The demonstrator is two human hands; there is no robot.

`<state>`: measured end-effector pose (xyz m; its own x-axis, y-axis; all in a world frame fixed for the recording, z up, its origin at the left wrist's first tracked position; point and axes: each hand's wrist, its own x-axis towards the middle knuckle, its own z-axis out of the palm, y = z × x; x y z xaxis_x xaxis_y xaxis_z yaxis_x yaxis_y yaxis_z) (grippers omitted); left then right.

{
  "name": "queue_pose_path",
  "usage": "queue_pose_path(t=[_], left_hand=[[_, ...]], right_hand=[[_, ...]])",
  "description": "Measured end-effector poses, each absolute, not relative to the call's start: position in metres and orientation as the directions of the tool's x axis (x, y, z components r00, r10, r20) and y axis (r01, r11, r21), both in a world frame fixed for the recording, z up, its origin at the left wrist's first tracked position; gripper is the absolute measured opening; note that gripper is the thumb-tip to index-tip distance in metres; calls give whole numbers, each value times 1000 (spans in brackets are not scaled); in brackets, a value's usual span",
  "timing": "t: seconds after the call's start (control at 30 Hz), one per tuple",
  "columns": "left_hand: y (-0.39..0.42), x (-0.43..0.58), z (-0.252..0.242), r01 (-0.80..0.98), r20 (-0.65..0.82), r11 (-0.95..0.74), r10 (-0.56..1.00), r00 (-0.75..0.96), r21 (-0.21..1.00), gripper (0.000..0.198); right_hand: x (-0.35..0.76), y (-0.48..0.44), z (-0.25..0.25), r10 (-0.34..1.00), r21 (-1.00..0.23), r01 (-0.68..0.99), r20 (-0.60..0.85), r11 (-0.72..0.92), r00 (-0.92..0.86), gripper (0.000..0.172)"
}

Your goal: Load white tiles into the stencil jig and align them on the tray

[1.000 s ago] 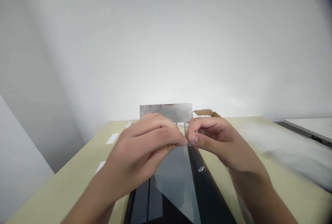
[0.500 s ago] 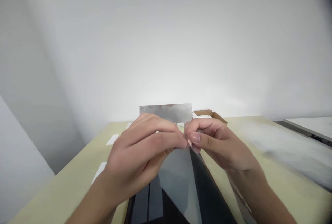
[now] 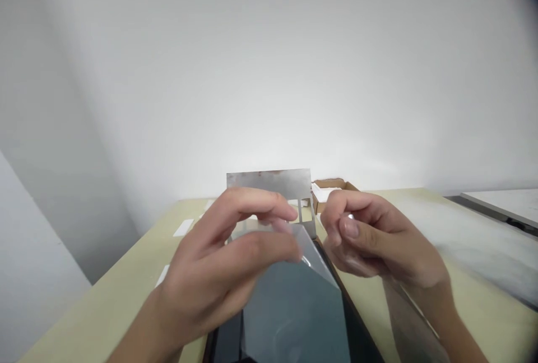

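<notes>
A clear film sheet (image 3: 294,312) with a raised, glinting corner rises over a dark glossy panel (image 3: 361,332) in front of me. My left hand (image 3: 239,251) has the sheet between its curved thumb and fingers; some fingertips show through the film. To its right, apart from it, my right hand (image 3: 370,234) is closed, thumb against the bent forefinger, on a thin transparent film (image 3: 407,318). That film hangs down below the wrist, and part of it is hidden by the hand and forearm.
Behind the hands stands a grey metal plate (image 3: 269,181) with cut-out openings. Beside it lies an open cardboard box (image 3: 321,206) with white pieces inside. White paper pieces (image 3: 184,227) lie on the yellowish table (image 3: 105,307). A pale board with a dark edge (image 3: 500,209) is at far right.
My hands have drawn apart; the right one moved to the right with film in it. The clear sheet's corner now shows lifted at my left fingers, whose forefinger and thumb have spread.
</notes>
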<state>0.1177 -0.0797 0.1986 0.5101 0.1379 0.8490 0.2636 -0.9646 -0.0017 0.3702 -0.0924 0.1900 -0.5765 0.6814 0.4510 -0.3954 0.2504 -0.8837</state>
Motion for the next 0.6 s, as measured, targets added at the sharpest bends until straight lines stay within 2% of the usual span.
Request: queue_pose_path(t=[0.1,0.13,0.23,0.3,0.33,0.37,0.43,0.5,0.53,0.6], left_hand=[[-83,118,199,225,840,-970,194,506,89,45],[-84,119,199,191,834,-969,233,500,156,43],[-91,123,201,48,778,-888,425,463,457,33],[-95,126,202,-10,727,-810,521,447,587,34],[-96,126,203,-7,725,-809,522,449,587,35],[-97,125,204,28,743,-842,491,455,539,36],[-95,121,205,176,795,-925,379,472,337,40],[-90,116,207,327,835,-935,286,469,137,39],[-87,113,207,383,850,-918,280,446,101,37],[-82,110,207,434,869,-889,326,372,148,31]], right_hand=[[378,-93,192,676,-901,-384,412,202,-610,18],[381,-93,193,676,-905,-383,402,187,-618,19],[389,-93,194,680,-907,-380,394,179,-618,21],[393,-92,195,699,-915,-347,385,205,-602,19],[395,-91,195,713,-915,-335,388,224,-584,17],[397,-88,195,729,-912,-329,396,243,-558,20],[402,-82,196,746,-897,-335,430,289,-508,41],[409,-76,196,729,-884,-321,463,339,-505,66],[413,-74,196,706,-879,-303,476,367,-525,77],[421,-73,197,667,-873,-238,481,426,-568,93]])
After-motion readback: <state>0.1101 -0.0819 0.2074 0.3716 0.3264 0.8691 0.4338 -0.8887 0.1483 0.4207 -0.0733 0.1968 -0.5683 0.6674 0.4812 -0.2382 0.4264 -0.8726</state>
